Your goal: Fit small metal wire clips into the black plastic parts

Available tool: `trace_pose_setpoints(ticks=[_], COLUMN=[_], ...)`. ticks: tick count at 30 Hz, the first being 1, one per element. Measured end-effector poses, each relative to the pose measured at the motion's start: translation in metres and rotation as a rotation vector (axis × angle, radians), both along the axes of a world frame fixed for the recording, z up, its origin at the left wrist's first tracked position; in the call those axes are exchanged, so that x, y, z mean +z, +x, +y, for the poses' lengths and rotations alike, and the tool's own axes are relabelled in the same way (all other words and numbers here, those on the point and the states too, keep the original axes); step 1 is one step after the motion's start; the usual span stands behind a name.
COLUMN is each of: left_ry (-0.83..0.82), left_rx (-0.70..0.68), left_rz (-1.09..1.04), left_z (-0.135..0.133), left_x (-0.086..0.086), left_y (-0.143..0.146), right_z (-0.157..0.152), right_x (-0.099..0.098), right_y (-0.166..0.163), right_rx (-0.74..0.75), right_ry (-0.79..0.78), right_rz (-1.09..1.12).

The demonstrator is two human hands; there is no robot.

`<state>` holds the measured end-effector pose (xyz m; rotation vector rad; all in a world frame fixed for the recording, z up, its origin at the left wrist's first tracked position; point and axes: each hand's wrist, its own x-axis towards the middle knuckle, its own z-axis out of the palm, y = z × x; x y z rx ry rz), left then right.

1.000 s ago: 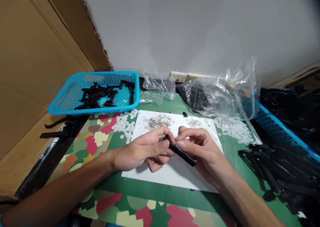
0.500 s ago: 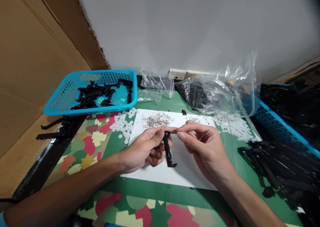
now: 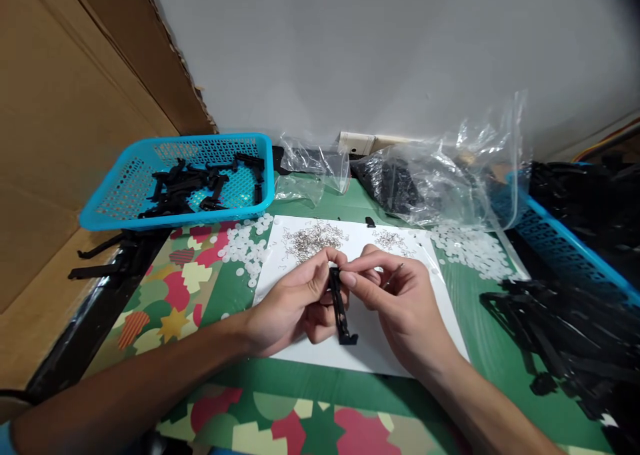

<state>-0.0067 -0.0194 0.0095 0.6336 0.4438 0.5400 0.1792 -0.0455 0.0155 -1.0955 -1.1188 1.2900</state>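
Observation:
My left hand [image 3: 300, 305] is closed around a long, narrow black plastic part [image 3: 341, 316], thumb and forefinger at its top end. The part hangs steeply downward over a white sheet [image 3: 367, 358], its hooked foot lowest. My right hand [image 3: 407, 301] is closed, thumb and forefinger pinched against the part's upper end; anything between those fingertips is too small to make out. A thin metal piece [image 3: 394, 276] sticks out among its curled fingers. Beyond my hands, a heap of small bent metal wires [image 3: 315, 240] and a smaller wire pile [image 3: 393, 241] lie on the sheet.
At the left stands a blue basket [image 3: 175, 223] of black parts. White plastic discs [image 3: 243, 251] lie left of the sheet, more discs [image 3: 470, 249] right of it. Clear bags [image 3: 430, 181] rest against the wall. Loose black parts [image 3: 565, 335] and another blue basket [image 3: 575, 231] fill the right.
My right fingertips have moved left and slightly down, from beside the black part onto its upper end. The part has shifted slightly down and its lower end has turned.

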Motion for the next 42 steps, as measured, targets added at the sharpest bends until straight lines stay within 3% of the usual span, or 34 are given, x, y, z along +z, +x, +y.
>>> trace_pose_setpoints(ticks=[19,26,33,42], left_ry=[0.092,0.109,0.114,0.175], left_rx=[-0.046,-0.056,-0.045,0.034], left_rz=[0.007,-0.030,-0.027,-0.001], left_z=[-0.002,-0.003,-0.004,0.000], left_x=[-0.008,-0.011,-0.014,0.000], left_y=[0.001,0.002,0.002,0.001], right_z=[-0.001,-0.001,-0.003,-0.001], right_x=[0.012,0.020,0.015,0.025], right_y=[-0.001,-0.001,0.002,0.011], right_rx=[-0.092,-0.043,0.017,0.192], right_ry=[0.134,0.119,0.053,0.067], right_rz=[-0.205,-0.181,-0.123,-0.132])
